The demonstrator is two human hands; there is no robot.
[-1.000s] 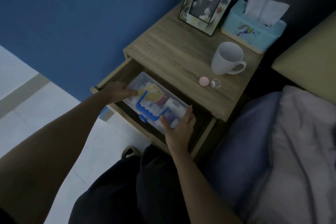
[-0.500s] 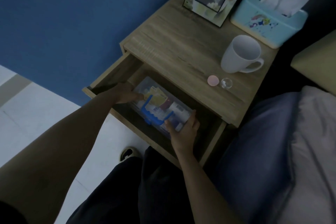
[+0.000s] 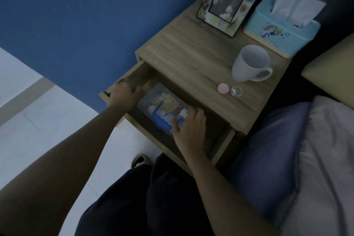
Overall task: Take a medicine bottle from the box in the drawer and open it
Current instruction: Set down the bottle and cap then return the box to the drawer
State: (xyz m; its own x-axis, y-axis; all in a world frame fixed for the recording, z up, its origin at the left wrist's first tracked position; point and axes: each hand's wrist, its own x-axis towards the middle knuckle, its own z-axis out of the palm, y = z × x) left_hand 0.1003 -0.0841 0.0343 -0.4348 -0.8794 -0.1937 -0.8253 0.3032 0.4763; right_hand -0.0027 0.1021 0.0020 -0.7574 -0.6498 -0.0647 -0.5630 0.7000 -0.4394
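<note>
The nightstand drawer (image 3: 222, 145) is pulled open. Inside it lies a clear plastic medicine box (image 3: 153, 95) with a blue handle (image 3: 160, 119). Yellow packets and a small white bottle (image 3: 152, 108) show through its lid. My left hand (image 3: 123, 96), blurred, presses against the box's left end near the drawer's left corner. My right hand (image 3: 189, 130) curls over the box's right end, thumb on the near side. The right part of the box is hidden under that hand.
On the nightstand top (image 3: 183, 57) stand a white mug (image 3: 249, 63), a pink cap (image 3: 223, 88), a small clear glass piece (image 3: 236, 91), a picture frame (image 3: 228, 0) and a blue tissue box (image 3: 281, 30). The bed (image 3: 316, 159) lies at right, a blue wall at left.
Both hands stay at the ends of the box in the drawer. The left hand has shifted slightly left and blurred. My view has tilted so the nightstand sits lower in the frame.
</note>
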